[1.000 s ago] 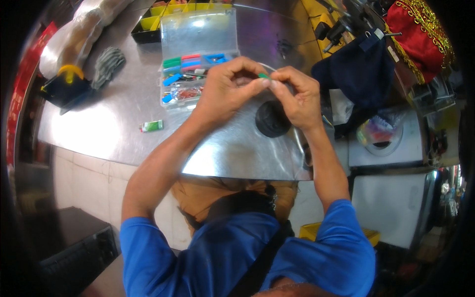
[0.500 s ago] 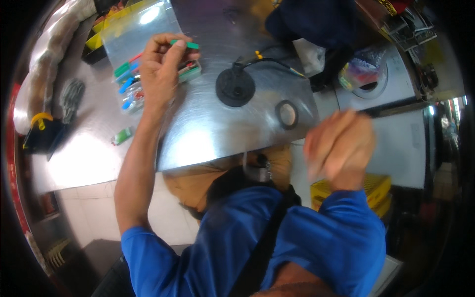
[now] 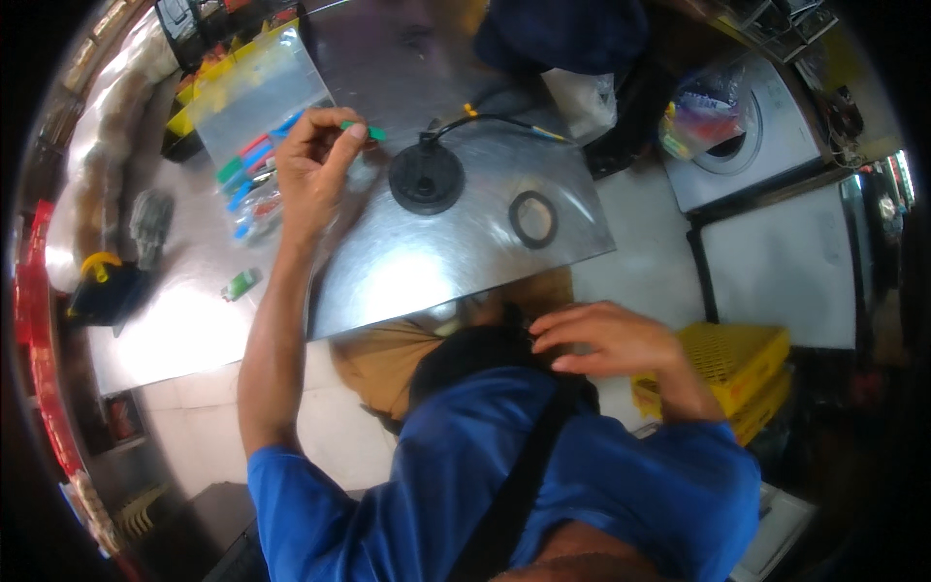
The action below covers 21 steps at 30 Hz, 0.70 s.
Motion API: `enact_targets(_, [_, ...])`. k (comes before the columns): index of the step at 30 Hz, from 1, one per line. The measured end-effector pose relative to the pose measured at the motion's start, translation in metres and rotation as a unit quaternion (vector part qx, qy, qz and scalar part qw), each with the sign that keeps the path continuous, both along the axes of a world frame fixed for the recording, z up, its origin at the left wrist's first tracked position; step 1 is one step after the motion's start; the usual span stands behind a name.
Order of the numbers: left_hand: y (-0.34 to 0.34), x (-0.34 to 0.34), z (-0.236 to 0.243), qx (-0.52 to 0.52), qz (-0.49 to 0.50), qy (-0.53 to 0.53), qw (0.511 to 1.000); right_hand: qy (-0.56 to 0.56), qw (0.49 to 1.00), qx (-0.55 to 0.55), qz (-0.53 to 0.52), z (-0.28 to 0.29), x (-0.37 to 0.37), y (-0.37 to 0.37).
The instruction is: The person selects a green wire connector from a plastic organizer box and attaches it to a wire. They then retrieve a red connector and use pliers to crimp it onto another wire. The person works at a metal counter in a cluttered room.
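Observation:
My left hand (image 3: 315,170) is closed over the metal table (image 3: 504,97), pinching a small green strip-like piece (image 3: 369,130) between thumb and finger. Under and beside that hand lies a clear plastic case (image 3: 257,97) with its lid up; coloured pieces and small bags fill it, partly hidden by the hand. A round black disc-shaped device (image 3: 426,181) with a cable rests to the right of the hand. Farther right lies a roll of black tape (image 3: 532,219). My right hand (image 3: 611,338) is off the table edge, above my lap, fingers stretched out and holding nothing visible.
A small green-and-white item (image 3: 239,284) and a grey cable bundle (image 3: 150,228) lie on the left. A dark blue cloth item (image 3: 562,34) sits at the back. To the right are a white washing machine (image 3: 766,145) and yellow crates (image 3: 742,354).
My right hand has come down and left, from beside the table corner to above my lap. The left hand still pinches the green piece, a little lower in view. The view has shifted slightly.

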<state>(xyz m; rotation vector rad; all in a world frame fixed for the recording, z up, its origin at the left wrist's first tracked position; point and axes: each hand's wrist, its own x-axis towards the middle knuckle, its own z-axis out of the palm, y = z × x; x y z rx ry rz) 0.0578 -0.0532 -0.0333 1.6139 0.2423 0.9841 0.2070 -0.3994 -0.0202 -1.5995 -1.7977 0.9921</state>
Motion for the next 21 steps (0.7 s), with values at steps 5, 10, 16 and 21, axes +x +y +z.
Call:
enact_targets(5, [-0.011, 0.007, 0.013, -0.042, -0.015, 0.016, 0.999, 0.021, 0.948, 0.18, -0.262, 0.041, 0.038, 0.045])
enact_targets(10, [-0.071, 0.028, 0.045, -0.025, -0.15, 0.09, 0.984, -0.029, 0.885, 0.373, -0.276, 0.046, 0.013, 0.108])
enact_targets(16, [-0.108, 0.024, 0.03, -0.031, -0.159, 0.14, 0.977, -0.062, 0.919, 0.317, -0.225, 0.02, 0.012, 0.089])
enact_targets(21, [-0.144, 0.005, 0.0, -0.12, -0.228, 0.013, 0.966, -0.109, 0.904, 0.278, -0.307, 0.018, 0.064, 0.077])
